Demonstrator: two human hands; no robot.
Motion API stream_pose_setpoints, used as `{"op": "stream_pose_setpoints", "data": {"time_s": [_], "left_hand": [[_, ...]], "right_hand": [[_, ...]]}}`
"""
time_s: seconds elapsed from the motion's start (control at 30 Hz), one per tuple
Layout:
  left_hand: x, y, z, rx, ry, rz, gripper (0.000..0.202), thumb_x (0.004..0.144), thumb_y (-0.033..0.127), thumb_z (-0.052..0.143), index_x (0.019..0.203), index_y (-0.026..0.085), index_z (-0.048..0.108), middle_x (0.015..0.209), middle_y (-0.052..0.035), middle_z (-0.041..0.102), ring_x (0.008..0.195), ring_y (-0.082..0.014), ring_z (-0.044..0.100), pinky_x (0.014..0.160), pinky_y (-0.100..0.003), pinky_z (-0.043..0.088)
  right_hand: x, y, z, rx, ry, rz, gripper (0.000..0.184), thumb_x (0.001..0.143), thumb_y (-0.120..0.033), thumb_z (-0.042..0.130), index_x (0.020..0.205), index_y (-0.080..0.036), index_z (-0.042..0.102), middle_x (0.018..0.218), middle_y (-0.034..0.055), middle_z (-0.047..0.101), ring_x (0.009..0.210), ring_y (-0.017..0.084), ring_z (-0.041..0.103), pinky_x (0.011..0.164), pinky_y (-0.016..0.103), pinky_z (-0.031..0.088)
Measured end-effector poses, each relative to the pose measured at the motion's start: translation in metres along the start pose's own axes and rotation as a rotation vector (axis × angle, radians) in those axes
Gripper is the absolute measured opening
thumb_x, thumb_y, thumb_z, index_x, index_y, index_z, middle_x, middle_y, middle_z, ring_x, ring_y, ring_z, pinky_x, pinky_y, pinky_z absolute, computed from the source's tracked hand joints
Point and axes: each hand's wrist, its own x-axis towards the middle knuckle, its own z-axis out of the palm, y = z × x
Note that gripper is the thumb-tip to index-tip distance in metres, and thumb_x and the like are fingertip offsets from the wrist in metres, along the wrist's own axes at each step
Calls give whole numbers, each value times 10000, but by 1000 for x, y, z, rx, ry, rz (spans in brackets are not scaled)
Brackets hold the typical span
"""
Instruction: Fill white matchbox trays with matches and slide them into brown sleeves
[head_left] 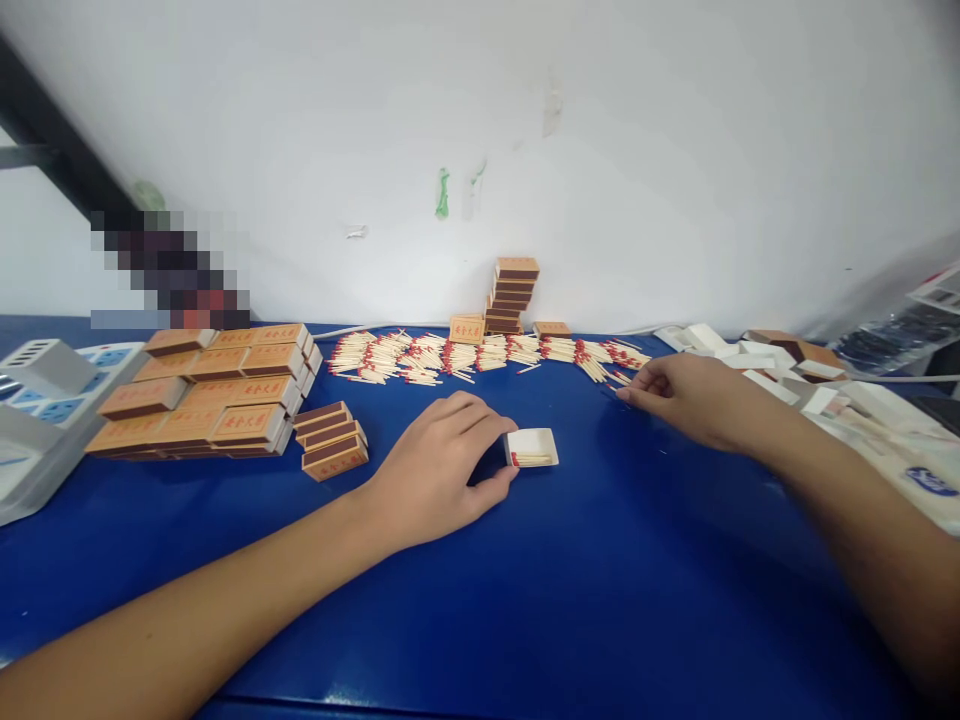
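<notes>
My left hand (442, 465), palm down, grips the left end of an open tray (534, 440) on the blue table (570, 610). My right hand (679, 395), fingers curled, reaches the row's rightmost matches (592, 362); cannot tell whether it grips any.

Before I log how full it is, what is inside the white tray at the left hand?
A few matches lie along the near side of the white tray, red heads toward the left hand. Whatever lies beneath them is covered.
</notes>
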Motion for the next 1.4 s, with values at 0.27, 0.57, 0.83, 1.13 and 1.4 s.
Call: {"op": "stream_pose_setpoints", "data": {"time_s": [0.27, 0.57, 0.83, 1.13, 1.4], "left_hand": [[0, 0, 0, -6, -4, -4, 232, 999, 237, 687, 1221, 168, 684, 1145, -108, 763, 1133, -290, 679, 1007, -489, 579], [0, 0, 0, -6, -2, -9, 228, 1000, 245, 683, 1222, 191, 679, 1147, -99, 763, 1136, -290, 684, 1011, -490, 580], [0, 1, 1, -3, -10, -4, 231, 999, 238, 686, 1223, 183, 677, 1150, -101, 766, 1141, -288, 682, 1018, -487, 576], [-1, 0, 1, -3, -14, -9, 233, 997, 249, 695, 1220, 187, 675, 1150, -100, 762, 1138, -289, 681, 1014, -486, 577], [0, 0, 1, -7, -13, -1, 243, 999, 248, 691, 1223, 152, 685, 1144, -107, 768, 1130, -291, 682, 1018, -487, 573]], "right_hand": [[10, 13, 5, 26, 47, -57, 236, 980, -425, 579, 954, -220, 691, 944, 113, 758, 815, 268, 662, 690, 359, 416], [13, 17, 8, 40, 105, -88, 259, 947, -450, 582, 1019, -220, 677, 926, 109, 737, 798, 270, 636, 673, 363, 403], [14, 17, 8, 66, 105, -86, 243, 943, -461, 603, 985, -227, 650, 892, 95, 721, 767, 257, 610, 668, 364, 390], [15, 18, 5, 26, 21, -68, 282, 1002, -445, 575, 812, -239, 607, 791, 93, 723, 732, 263, 631, 660, 374, 380], [0, 7, -12, 5, -90, -3, 280, 1015, -430, 603, 835, -230, 682, 821, 86, 747, 754, 267, 659, 684, 384, 420]]}}
